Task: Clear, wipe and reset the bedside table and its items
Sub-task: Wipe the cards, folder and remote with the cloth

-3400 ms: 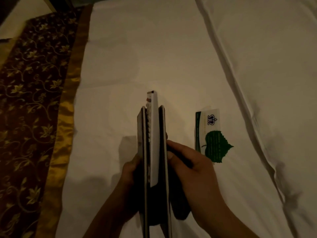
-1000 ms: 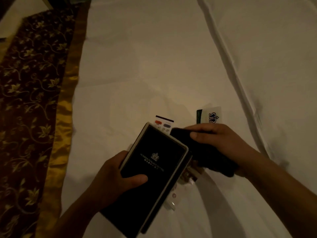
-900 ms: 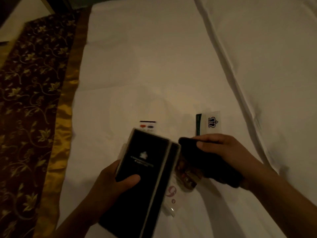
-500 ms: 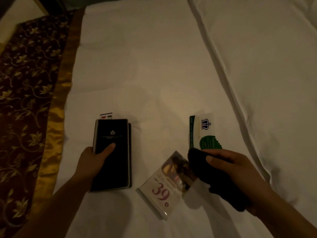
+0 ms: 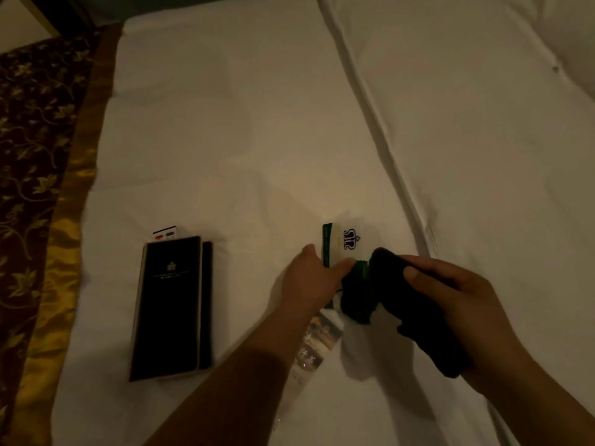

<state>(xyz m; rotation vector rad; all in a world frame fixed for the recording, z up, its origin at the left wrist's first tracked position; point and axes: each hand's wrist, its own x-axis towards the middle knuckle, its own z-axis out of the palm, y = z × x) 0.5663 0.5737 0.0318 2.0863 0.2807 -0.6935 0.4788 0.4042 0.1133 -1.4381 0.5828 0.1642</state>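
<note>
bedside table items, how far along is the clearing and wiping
Done: the stacked black folders lie on the white bedsheet, out of hand. In hand: the left hand touches the green-and-white card while the right hand holds a dark cloth against it. Left: the printed card under the forearm, then resetting.

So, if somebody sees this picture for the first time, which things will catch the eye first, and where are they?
First the two hands at lower right: the right hand grips a dark cloth against a green-and-white card that the left hand touches. Next, the black folders lie flat on the white sheet at lower left, and a brown-and-gold runner borders the left edge.
</note>
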